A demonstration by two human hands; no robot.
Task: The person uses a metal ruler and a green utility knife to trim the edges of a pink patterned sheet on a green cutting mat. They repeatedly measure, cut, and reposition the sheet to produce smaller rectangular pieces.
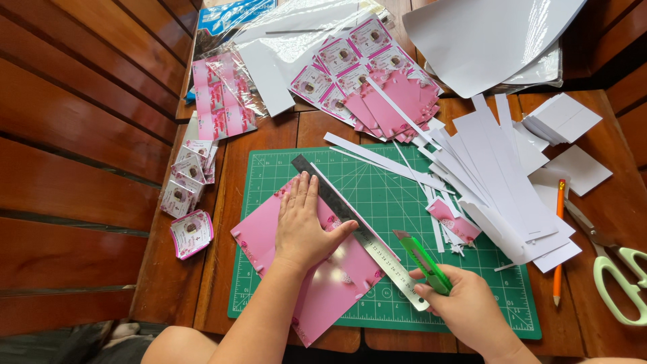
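Now my left hand (304, 226) lies flat and open on the pink sheet (317, 280), fingers spread a little, and the thumb reaches to the edge of the steel ruler (357, 229). This hand grips nothing; it only presses down. The sheet lies on the green mat (404, 195), tilted, with one corner hanging over the near edge of the mat. The ruler lies diagonal across the sheet along its right side.

I judge the sheet light and thin, a bit glossy, so it slides easily and bends if I lift it from one corner. It is better to hold it by flat pressure close to the ruler than to pinch it. The ruler is stiff, but I think it can slip on the glossy paper.

My right hand (465, 307) is closed around the green cutter (424, 261). The grip is tight around the handle, and the tip points up along the ruler, just beside it near its lower half.

White strips (485, 175) lie in a heap on the right part of the mat. A pencil (558, 236) and scissors (617, 269) rest on the tabletop (600, 202), well apart from my hands.
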